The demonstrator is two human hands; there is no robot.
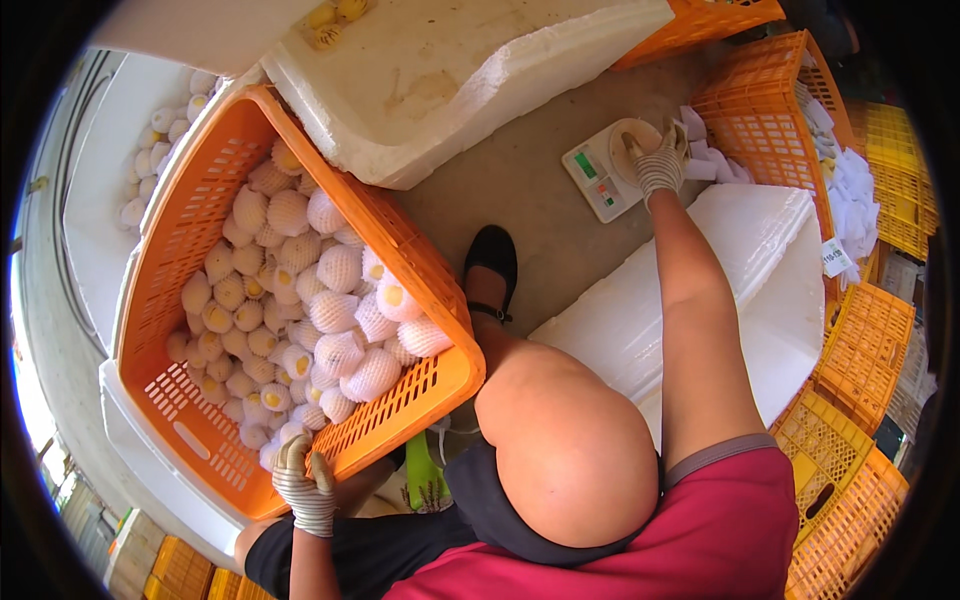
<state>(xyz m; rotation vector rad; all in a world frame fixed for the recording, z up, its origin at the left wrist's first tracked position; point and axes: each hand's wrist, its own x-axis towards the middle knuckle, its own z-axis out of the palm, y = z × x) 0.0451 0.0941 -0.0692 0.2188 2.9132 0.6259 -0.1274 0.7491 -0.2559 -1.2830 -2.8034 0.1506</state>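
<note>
A grey-trimmed crimson shirt (640, 535), black shorts (375, 548) and 2 striped gloves (661, 172) are worn.

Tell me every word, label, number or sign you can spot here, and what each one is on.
White tag beside the tall orange crate: dark printed characters, which I won't copy out.
White scale at the right hand: small green panel and coloured marks, too small to read.
Elsewhere I can make out no writing.
</note>
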